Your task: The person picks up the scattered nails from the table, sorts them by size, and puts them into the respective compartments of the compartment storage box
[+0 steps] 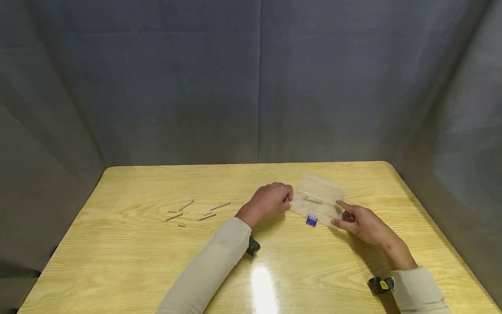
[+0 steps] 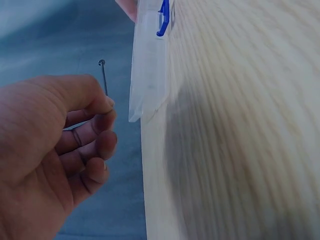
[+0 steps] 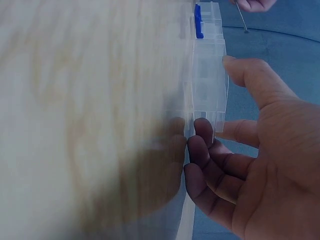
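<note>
A clear plastic box [image 1: 327, 211] with a blue latch [image 1: 311, 221] lies right of the table's middle, its lid [image 1: 321, 185] folded back away from me. My left hand [image 1: 270, 201] pinches a nail [image 2: 104, 80] between thumb and index finger, its head pointing out over the left end of the box. Another nail [image 1: 313, 201] is inside the box. At the box's right end my right hand [image 1: 366, 224] grips it, thumb along the near side and fingers round the end, as the right wrist view [image 3: 210, 80] shows.
Several loose nails of different lengths, among them a long nail [image 1: 220, 206] and a short nail [image 1: 181, 225], lie scattered on the wooden table [image 1: 117, 257] left of my left forearm. A grey curtain [image 1: 176, 87] hangs behind the table's far edge.
</note>
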Tool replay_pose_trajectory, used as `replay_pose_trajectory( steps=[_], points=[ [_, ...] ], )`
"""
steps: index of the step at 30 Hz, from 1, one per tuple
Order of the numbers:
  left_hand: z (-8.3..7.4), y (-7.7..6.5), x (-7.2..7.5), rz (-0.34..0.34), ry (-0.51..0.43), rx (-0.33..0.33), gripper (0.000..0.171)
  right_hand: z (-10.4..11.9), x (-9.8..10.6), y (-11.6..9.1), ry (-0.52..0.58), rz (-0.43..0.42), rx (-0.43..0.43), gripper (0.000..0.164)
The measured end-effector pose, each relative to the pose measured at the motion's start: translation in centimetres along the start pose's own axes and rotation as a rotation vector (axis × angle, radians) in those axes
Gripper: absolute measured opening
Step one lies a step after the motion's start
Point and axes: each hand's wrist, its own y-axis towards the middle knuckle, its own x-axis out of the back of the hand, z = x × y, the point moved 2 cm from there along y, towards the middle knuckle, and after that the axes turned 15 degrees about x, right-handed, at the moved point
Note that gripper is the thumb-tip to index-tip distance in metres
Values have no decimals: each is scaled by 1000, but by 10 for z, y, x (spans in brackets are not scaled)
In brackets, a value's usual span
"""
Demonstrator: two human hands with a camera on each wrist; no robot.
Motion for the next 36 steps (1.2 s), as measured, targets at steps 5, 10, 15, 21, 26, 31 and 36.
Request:
replay_pose_trajectory(
  steps=[5, 10, 15, 21, 26, 31, 36],
  points=[
    [-7, 9, -3, 12, 18, -24, 14, -1, -1, 1, 4, 4, 5, 75],
    [-15, 18, -5, 26, 24, -42, 13, -1, 2, 1, -12, -1, -11, 74],
    [-22, 26, -8, 22, 39, -43, 12, -1, 5, 0, -20, -1, -22, 74],
    [-24, 30, -9, 25, 59, -28, 12, -1, 2, 1, 9, -5, -12, 74],
    [-27, 34, -10, 15, 51, -27, 12, 0, 2, 2, -3, -4, -16, 74],
    [-32, 38, -8, 10, 41, -8, 12, 1, 2, 2, -12, -12, -10, 73],
    [-33, 39, -7, 7, 57, 29, 17, 0, 1, 3, -13, -7, -7, 74]
  ],
)
